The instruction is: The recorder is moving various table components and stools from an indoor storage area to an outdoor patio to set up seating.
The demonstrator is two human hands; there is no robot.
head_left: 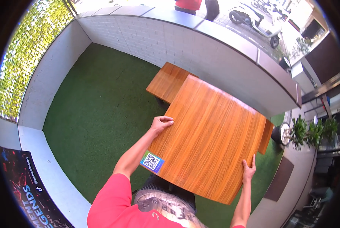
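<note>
A brown wood-grain table (211, 133) stands right in front of me. My left hand (162, 123) is at its left edge, fingers bent together over the rim. On the right edge, near the closer corner, my right hand (249, 170) grips the table from the side, its thumb over the top and one finger stretched along the rim; the other fingers are hidden. A square sticker with a printed code (152, 161) lies on the tabletop's near left corner.
A wooden bench (168, 81) stands beyond the table, and another wooden seat (266, 136) shows at its right. Green turf (98, 95) covers the floor. A low white brick wall (139, 41) runs behind. A potted plant (282, 135) is at right, a dark printed banner (25, 182) at lower left.
</note>
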